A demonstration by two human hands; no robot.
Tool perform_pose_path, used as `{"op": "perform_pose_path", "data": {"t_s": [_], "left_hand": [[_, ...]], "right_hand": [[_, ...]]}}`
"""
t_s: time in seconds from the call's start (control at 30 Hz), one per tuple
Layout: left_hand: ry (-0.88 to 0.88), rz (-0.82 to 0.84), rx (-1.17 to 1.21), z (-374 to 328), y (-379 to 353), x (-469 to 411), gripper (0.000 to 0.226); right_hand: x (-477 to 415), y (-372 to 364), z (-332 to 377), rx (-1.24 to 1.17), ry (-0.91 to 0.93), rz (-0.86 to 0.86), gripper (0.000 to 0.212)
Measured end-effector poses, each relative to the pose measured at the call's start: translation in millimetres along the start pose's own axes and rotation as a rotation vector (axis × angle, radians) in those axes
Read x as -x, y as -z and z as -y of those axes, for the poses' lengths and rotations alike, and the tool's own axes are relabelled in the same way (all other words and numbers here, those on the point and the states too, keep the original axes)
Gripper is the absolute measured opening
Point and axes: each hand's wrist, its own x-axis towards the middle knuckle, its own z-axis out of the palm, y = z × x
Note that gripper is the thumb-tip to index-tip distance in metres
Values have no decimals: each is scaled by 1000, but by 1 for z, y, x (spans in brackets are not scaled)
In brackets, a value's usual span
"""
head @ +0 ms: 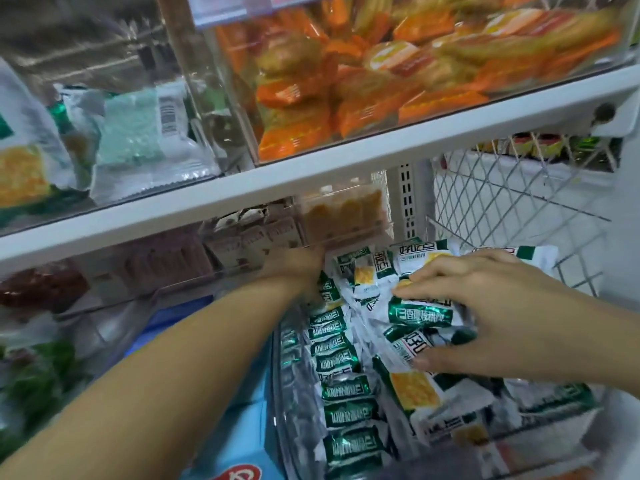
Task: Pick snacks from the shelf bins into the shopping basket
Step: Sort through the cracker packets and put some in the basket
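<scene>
While you reach under the shelf, your right hand [512,313]: it is curled round a small bunch of green-and-white snack packets [420,315], with the fingers over the top and the thumb pressed in from below. The bunch sits just above the heap it belongs to.
Your left hand [294,266]: it is pushed further back than your right, at the rear left corner of the same bin and right under the white shelf board [311,174]. Its fingers are hidden and blurred, so I cannot tell whether it grips anything.
Your two hands: they are apart, the left behind and to the left of the right, with loose packets lying between them.
Snack heap: the same green-and-white packets fill the clear bin [285,375] on the lower shelf. One row stands on edge along its left wall. The others lie jumbled, some showing a yellow picture.
Upper right bin: orange packets [346,98] are piled behind a clear front wall, above the shelf board.
Upper left bin: pale green and white bags [138,133] sit here, one of them turned so that its barcode faces you.
Rear bins: small clear boxes of brown packets [343,216] sit just behind your left hand, tucked under the board.
Wire mesh [502,192]: it is white and stands behind and to the right of the bin.
Blue package [239,441]: it lies under your left forearm, just left of the bin wall.
</scene>
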Motion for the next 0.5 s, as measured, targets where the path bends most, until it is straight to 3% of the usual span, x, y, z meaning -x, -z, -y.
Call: {"op": "perform_pose_path", "data": {"t_s": [0.13,0.23,0.37,0.5], "left_hand": [[-60,-39,-120,-5,-3,0,64],[-113,107,-114,-5,0,2,58],[-98,253,174,-1,6,4,52],[-67,116,183,2,1,-1,19]], "right_hand": [[1,3,4,-14,-17,13,77],[1,4,6,-10,-22,13,78],[1,3,5,-11,-23,17,79],[2,3,5,-9,-34,27,80]]}}
